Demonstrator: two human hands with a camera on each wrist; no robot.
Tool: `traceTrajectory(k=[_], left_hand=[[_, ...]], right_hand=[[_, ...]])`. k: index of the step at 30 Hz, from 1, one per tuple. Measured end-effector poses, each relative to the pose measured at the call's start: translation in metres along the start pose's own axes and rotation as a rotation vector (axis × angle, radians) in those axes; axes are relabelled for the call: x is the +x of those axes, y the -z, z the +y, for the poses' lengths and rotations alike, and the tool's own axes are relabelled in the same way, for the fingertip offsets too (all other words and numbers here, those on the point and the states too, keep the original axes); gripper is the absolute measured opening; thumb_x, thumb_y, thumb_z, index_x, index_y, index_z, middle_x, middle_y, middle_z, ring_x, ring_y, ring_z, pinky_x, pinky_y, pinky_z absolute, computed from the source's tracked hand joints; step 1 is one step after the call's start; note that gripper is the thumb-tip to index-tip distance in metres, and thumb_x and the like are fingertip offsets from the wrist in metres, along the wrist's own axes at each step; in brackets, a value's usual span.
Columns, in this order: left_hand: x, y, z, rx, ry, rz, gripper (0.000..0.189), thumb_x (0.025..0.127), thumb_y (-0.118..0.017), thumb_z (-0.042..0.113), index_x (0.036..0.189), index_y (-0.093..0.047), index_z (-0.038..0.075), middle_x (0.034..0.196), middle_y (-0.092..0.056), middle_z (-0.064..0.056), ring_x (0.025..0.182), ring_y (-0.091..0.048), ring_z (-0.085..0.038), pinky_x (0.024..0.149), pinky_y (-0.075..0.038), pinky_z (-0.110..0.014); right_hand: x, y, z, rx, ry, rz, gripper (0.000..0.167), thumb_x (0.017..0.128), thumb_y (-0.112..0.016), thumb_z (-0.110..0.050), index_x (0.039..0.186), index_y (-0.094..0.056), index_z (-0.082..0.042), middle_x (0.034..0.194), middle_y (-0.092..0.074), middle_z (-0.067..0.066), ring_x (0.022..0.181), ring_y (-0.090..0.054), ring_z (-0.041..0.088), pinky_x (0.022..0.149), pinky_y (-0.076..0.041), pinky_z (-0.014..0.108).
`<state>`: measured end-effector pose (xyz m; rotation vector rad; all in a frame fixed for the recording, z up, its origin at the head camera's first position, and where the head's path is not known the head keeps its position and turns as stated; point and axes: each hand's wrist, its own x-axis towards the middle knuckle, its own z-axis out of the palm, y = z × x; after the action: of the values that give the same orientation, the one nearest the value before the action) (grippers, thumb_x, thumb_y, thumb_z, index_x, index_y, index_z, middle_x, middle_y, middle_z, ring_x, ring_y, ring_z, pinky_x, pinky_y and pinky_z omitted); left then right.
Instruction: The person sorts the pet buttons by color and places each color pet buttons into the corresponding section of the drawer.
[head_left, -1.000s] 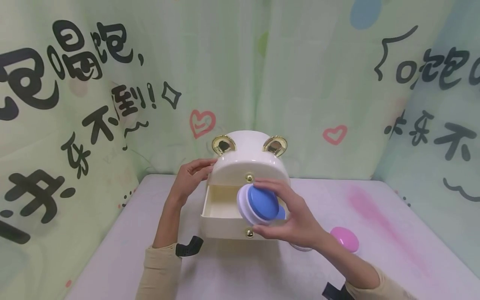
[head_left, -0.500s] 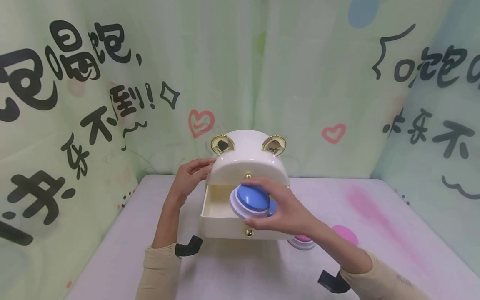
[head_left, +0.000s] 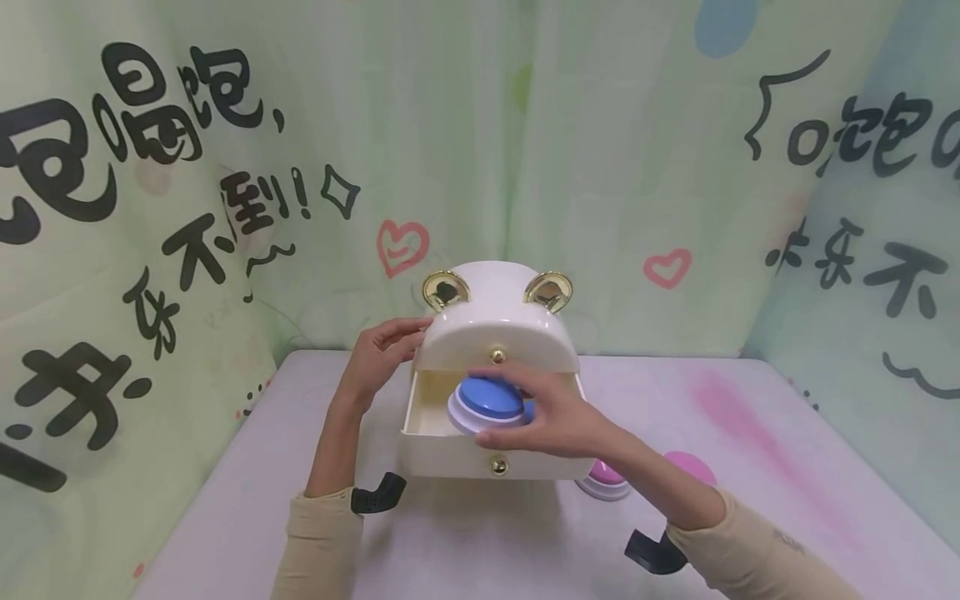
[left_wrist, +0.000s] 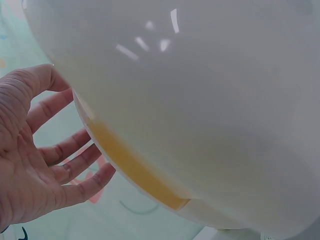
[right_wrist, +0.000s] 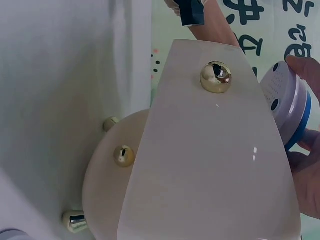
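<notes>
A white cabinet (head_left: pixel 498 292) with gold-rimmed ears stands on the table, its lower drawer (head_left: pixel 450 457) pulled out. My left hand (head_left: pixel 378 358) rests against the cabinet's left side; in the left wrist view its fingers (left_wrist: pixel 82 162) are spread at the rim of the white shell. My right hand (head_left: pixel 558 417) grips a blue push button (head_left: pixel 491 398) by its white base, over the open drawer. In the right wrist view the button (right_wrist: pixel 287 102) shows speaker holes underneath. Another blue patch shows beside my right palm; I cannot tell what it is.
A pink push button (head_left: pixel 606 478) on a white base lies right of the drawer. Farther right is a pink dome (head_left: pixel 690 468), partly behind my right forearm. A curtain (head_left: pixel 615 167) surrounds the table (head_left: pixel 300 533) at the back and sides.
My right hand has carried the blue push button left over the drawer, and its blue top has turned more upward. The left hand has stayed put.
</notes>
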<state>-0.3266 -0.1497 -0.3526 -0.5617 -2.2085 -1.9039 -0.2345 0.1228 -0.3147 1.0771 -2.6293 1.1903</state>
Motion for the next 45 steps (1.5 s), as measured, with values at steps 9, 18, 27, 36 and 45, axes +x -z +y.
traceTrajectory(k=[9,18,27,36,45], left_hand=[[0.001,-0.002,0.000,-0.002,-0.006,-0.001,0.033,0.100,-0.067,0.019,0.131,-0.069,0.006,0.132,-0.068,-0.013,0.113,-0.066,-0.019,0.092,-0.056,-0.036],[0.001,-0.002,0.002,-0.002,-0.009,-0.003,0.033,0.100,-0.067,0.019,0.130,-0.070,0.006,0.133,-0.068,-0.012,0.115,-0.066,-0.023,0.093,-0.057,-0.038],[0.000,-0.001,0.002,-0.002,-0.002,0.003,0.033,0.100,-0.067,0.020,0.130,-0.070,0.006,0.133,-0.068,-0.012,0.116,-0.065,-0.024,0.095,-0.056,-0.041],[-0.001,-0.001,-0.002,-0.004,0.004,-0.001,0.035,0.100,-0.066,0.020,0.131,-0.068,0.005,0.133,-0.067,-0.014,0.117,-0.065,-0.024,0.097,-0.055,-0.043],[-0.001,-0.002,-0.001,-0.009,-0.005,-0.007,0.035,0.100,-0.067,0.020,0.132,-0.069,0.005,0.133,-0.067,-0.014,0.116,-0.065,-0.021,0.097,-0.055,-0.044]], right_hand=[[0.004,-0.002,0.004,0.031,-0.086,-0.026,0.068,0.083,-0.086,-0.035,0.144,-0.059,-0.020,0.131,-0.064,0.000,0.116,-0.059,0.020,0.101,-0.048,0.046],[0.009,-0.003,0.007,0.006,-0.157,-0.056,0.066,0.085,-0.083,-0.042,0.143,-0.060,-0.023,0.128,-0.065,-0.001,0.114,-0.059,0.020,0.100,-0.047,0.044],[0.016,-0.007,0.011,-0.019,-0.165,-0.092,0.064,0.088,-0.080,-0.041,0.144,-0.058,-0.018,0.132,-0.063,0.005,0.117,-0.059,0.024,0.102,-0.048,0.048],[0.014,-0.011,0.014,0.010,-0.119,-0.054,0.061,0.089,-0.081,-0.032,0.141,-0.059,-0.007,0.138,-0.063,0.012,0.125,-0.060,0.033,0.106,-0.048,0.053],[0.012,-0.011,0.015,0.054,-0.121,-0.026,0.054,0.091,-0.079,-0.028,0.136,-0.062,-0.004,0.137,-0.064,0.013,0.124,-0.061,0.034,0.105,-0.050,0.052]])
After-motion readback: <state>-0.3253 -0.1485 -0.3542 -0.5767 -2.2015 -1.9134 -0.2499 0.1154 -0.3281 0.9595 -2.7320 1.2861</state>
